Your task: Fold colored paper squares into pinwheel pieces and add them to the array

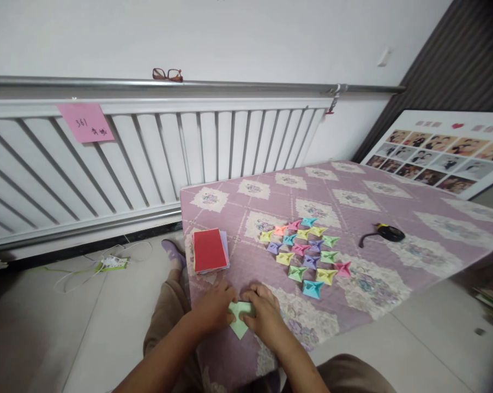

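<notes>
Floral tablecloth [250, 265], curled hands [216, 307] [266, 314] pinching green paper [240, 325]

In front of you, the light green paper [240, 324] is folded into a pointed shape, set against the purple patterned tablecloth [226, 357], its tip facing you, its far edge straight, both sides partly covered.

A purple floral cloth [234, 215] covers a table [350, 224] bearing a red-topped paper stack [210, 250] at left, multicolored folded paper pieces [301, 250] in rows at center, a black-and-yellow object [391, 233] at right and pale green paper [240, 324] at the near end.
</notes>
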`<state>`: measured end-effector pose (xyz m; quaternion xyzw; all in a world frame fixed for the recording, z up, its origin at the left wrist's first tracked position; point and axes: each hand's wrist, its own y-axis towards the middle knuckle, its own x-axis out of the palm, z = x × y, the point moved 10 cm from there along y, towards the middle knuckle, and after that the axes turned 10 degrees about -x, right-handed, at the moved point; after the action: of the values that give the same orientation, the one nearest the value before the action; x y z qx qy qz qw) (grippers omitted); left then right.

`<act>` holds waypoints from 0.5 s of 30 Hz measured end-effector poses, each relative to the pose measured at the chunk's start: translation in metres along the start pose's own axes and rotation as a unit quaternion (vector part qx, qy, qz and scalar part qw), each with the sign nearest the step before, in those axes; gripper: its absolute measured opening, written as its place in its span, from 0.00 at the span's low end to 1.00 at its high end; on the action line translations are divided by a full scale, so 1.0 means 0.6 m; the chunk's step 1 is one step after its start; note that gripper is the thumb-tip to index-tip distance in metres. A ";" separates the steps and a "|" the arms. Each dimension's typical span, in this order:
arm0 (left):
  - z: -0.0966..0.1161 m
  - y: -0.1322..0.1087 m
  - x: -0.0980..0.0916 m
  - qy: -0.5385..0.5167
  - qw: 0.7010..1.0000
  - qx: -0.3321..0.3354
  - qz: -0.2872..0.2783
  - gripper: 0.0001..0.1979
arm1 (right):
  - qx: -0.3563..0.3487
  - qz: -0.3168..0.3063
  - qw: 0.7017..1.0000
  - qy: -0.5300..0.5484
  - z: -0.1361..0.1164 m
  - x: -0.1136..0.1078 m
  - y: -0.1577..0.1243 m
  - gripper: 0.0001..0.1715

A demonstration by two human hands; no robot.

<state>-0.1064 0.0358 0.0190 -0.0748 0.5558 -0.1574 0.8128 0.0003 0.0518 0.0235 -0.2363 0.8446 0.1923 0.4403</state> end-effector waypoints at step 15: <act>-0.006 0.002 0.001 -0.015 1.000 0.018 0.008 0.16 | 0.009 0.014 1.000 0.020 0.006 -0.001 0.004 0.12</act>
<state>-0.1092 0.0366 0.0166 -0.0580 0.5411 -0.1597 0.8236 0.0017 0.0556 0.0222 -0.2243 0.8579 0.1867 0.4230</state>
